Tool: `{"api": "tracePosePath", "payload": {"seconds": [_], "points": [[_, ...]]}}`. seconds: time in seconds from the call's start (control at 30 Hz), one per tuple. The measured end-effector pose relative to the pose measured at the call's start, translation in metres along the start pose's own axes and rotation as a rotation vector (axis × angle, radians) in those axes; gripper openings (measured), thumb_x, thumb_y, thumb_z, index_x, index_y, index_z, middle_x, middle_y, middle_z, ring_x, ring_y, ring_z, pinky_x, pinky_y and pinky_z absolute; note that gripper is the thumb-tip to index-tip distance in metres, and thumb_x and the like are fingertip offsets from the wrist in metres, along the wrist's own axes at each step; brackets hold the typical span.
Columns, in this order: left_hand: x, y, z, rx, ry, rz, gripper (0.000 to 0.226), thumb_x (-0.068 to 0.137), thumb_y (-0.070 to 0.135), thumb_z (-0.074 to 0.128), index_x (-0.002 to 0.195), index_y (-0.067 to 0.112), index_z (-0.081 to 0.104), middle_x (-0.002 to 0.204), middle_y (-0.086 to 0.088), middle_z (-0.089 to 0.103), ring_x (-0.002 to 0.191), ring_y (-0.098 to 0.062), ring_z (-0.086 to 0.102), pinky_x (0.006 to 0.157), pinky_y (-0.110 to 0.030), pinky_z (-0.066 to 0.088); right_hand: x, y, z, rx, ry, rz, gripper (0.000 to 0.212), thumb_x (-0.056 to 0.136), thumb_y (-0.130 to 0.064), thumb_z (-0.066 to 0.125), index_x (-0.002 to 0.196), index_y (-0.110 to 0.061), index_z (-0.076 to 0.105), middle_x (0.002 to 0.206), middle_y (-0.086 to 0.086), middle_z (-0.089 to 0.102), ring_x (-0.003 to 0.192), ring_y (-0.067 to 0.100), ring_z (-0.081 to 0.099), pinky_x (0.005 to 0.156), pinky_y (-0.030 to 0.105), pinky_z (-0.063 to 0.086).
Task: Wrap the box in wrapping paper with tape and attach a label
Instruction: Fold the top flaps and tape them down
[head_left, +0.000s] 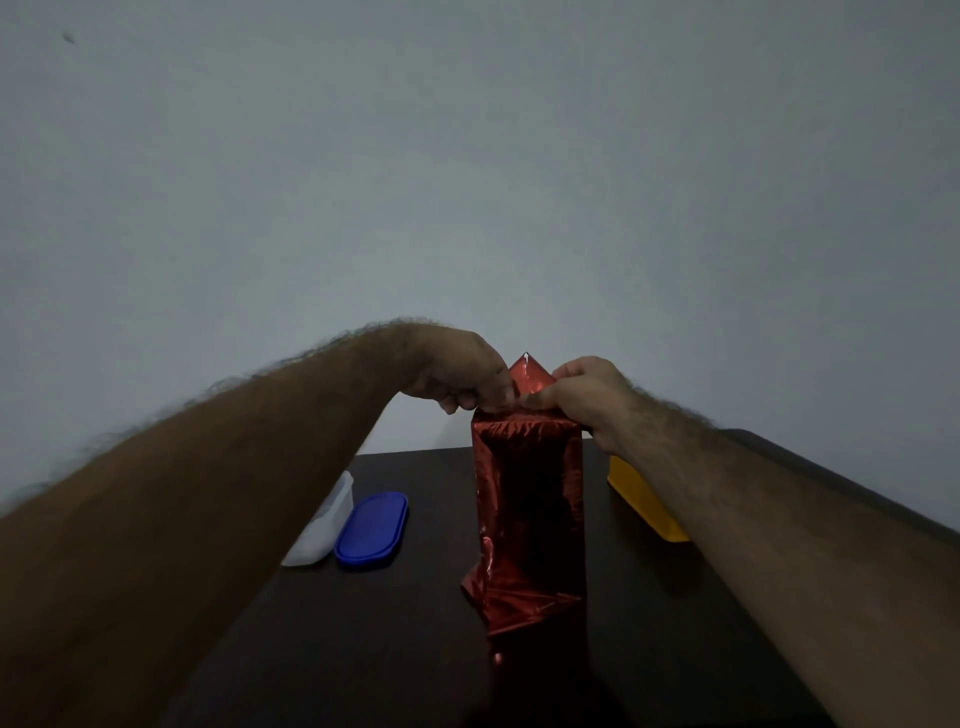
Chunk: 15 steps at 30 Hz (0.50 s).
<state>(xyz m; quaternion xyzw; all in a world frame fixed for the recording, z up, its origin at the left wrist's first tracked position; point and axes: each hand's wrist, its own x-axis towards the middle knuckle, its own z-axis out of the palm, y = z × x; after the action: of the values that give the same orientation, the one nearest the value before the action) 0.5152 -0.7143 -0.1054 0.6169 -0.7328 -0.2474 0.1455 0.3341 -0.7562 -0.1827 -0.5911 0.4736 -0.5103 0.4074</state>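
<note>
Both forearms reach in from the lower corners of the view and rise to meet over the top of the box (527, 519), which stands upright on its end near the middle of the dark table (415, 649), already sheathed in shiny red wrapping paper (530, 452). Nearest the camera, the lower end of the paper is creased and gathered into loose folds that splay out on the table to the left of the box's base.

At the top end, the left hand (457, 369) arches down from above with the wrist bent, its fingers curled and pinching the paper at the upper left edge. The right hand (592, 400) comes in level from the right, its thumb and fingers curled round the upper right edge, pinching the paper against the box's top. Between the two hands a pointed triangular flap (527, 374) of paper stands up.

To the left of the box, apart from it, lie a blue oval lid (371, 530) and, just beside that, a translucent white container (324, 525) partly hidden by the left forearm. To the right, a yellow container (644, 504) sits under the right forearm near the table's right edge. Bare table shows in front of the box and between it and the lid. A plain grey wall (467, 182) stands behind the far edge.
</note>
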Motion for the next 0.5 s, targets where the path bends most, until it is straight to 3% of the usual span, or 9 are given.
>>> {"api": "tracePosePath", "payload": {"seconds": [0.23,0.4,0.5], "points": [[0.000,0.009,0.000,0.080,0.003,-0.004,0.017,0.089,-0.003,0.067,0.093,0.012,0.075,0.073,0.001,0.065,0.063,-0.012,0.048,0.058,-0.025,0.041,0.007,0.005,0.000,-0.001,0.013,-0.014,0.056,0.062,-0.005,0.098,0.109,-0.006,0.067,0.102,0.013,0.076,0.093,0.029,0.076,0.079,0.044,0.066],[-0.002,0.009,-0.010,-0.121,-0.018,0.077,0.020,0.094,-0.004,0.054,0.097,0.012,0.065,0.077,0.001,0.060,0.062,-0.011,0.044,0.059,-0.027,0.035,0.009,0.005,0.000,-0.010,0.010,-0.012,0.057,0.062,-0.007,0.099,0.108,-0.009,0.066,0.101,0.011,0.075,0.091,0.027,0.076,0.073,0.038,0.065],[-0.003,0.004,-0.010,-0.228,-0.107,0.112,0.018,0.097,0.000,0.053,0.094,0.014,0.065,0.077,0.002,0.059,0.061,-0.009,0.043,0.060,-0.026,0.033,0.009,0.006,0.000,-0.014,0.012,-0.016,0.056,0.061,-0.008,0.099,0.107,-0.008,0.067,0.101,0.012,0.075,0.091,0.028,0.076,0.079,0.043,0.066]]}}
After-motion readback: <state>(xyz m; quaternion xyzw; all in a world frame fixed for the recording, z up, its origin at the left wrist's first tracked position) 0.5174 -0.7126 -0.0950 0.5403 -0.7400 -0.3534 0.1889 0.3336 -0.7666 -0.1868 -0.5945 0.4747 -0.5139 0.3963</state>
